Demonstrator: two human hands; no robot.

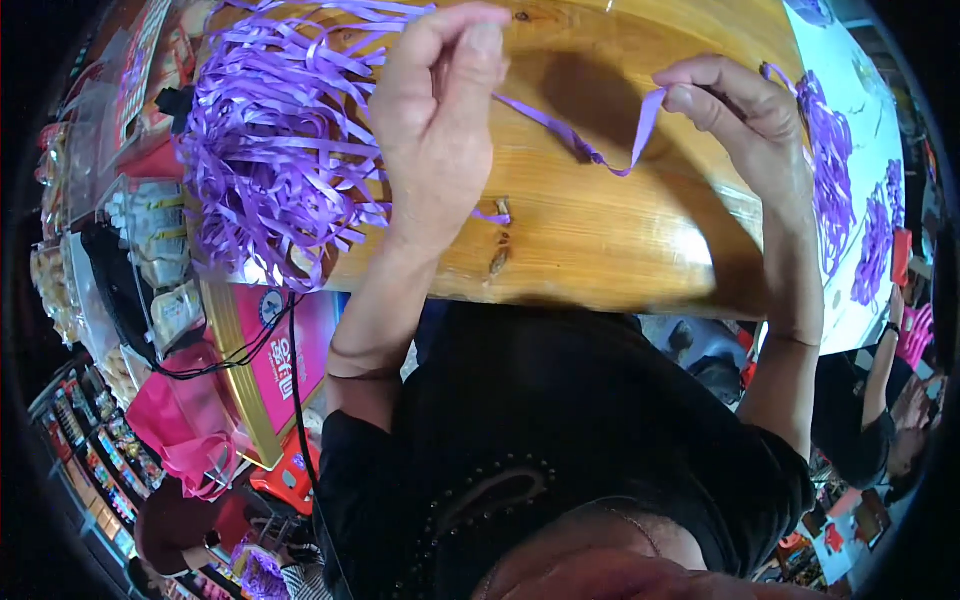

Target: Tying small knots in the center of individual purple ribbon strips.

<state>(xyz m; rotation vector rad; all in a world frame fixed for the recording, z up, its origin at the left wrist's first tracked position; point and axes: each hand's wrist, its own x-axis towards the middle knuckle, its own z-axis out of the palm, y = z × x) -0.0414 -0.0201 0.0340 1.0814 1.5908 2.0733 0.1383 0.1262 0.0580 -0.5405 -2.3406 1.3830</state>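
Ribbon strand [597,157] over table [600,240], right of purple pile [275,130]; pinched betw R hand [725,105] thumb + index. L hand [435,120] half-curled by pile's right edge; can't tell if gripping.

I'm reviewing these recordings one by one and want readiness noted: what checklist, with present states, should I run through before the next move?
1. Right grip pinching the narrow, flat purple ribbon between thumb and finger: ok.
2. Left grip holding the ribbon too: cannot tell; the ribbon disappears behind it.
3. Ribbon straight between both: not ok; it dips, then bends up toward the right.
4. Small, bunched purple spot on the ribbon tied tight: cannot tell; too small.
5. Loose heap of flat, shiny purple ribbons free of the left grip: cannot tell; they overlap in view.
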